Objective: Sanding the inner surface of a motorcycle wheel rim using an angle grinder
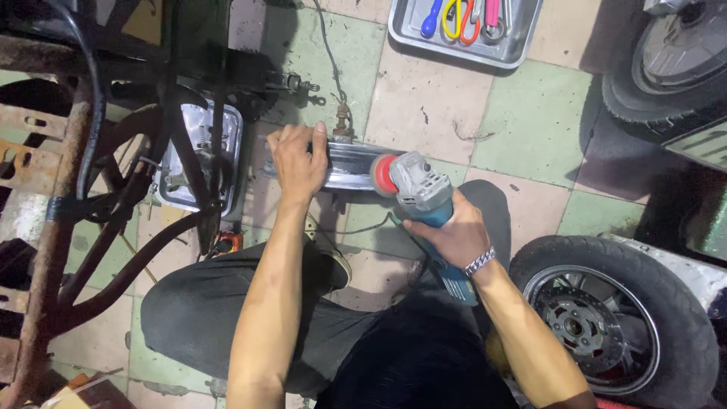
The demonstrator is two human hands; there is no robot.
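Note:
My left hand (299, 160) presses down on a shiny metal wheel rim (350, 165) that stands on edge in front of me. A rusty axle nut (343, 123) pokes up behind the rim. My right hand (454, 231) grips a teal angle grinder (424, 198) by its body. The grinder's red disc (385, 175) rests against the rim just right of my left hand. A metal watch band circles my right wrist.
A rusty bicycle frame (68, 189) fills the left side. A metal tray (198, 155) lies under it, and another tray (463, 30) with coloured-handled tools sits at the top. A motorbike wheel (598, 322) stands at lower right, a second tyre (666, 68) at upper right. The floor is tiled.

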